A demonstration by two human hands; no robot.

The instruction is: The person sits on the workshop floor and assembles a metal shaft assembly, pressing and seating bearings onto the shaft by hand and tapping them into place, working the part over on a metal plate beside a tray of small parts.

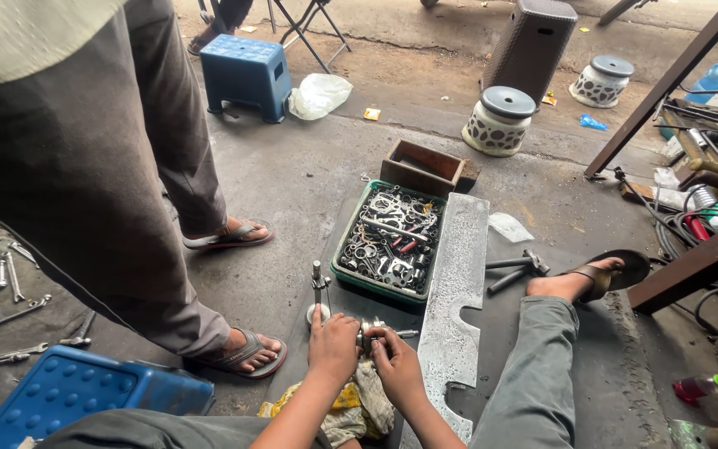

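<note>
My left hand (333, 345) and my right hand (395, 363) are closed together around a small metal part (369, 329) held low over a dark mat (502, 316). A thin pin sticks out of the part to the right. A short metal shaft with a round base (318, 298) stands upright just beyond my left hand. A dirty yellow-and-white rag (357, 407) lies under my wrists. Which fingers carry the part is hidden.
A green tray (345, 246) of nuts, gaskets and small metal parts sits ahead, with a long metal plate (452, 299) to its right. Two hammers (515, 269) lie near my sandalled foot (587, 277). Another person's legs (168, 208) stand at left; wrenches (10, 320) and a blue stool (68, 395) lie nearby.
</note>
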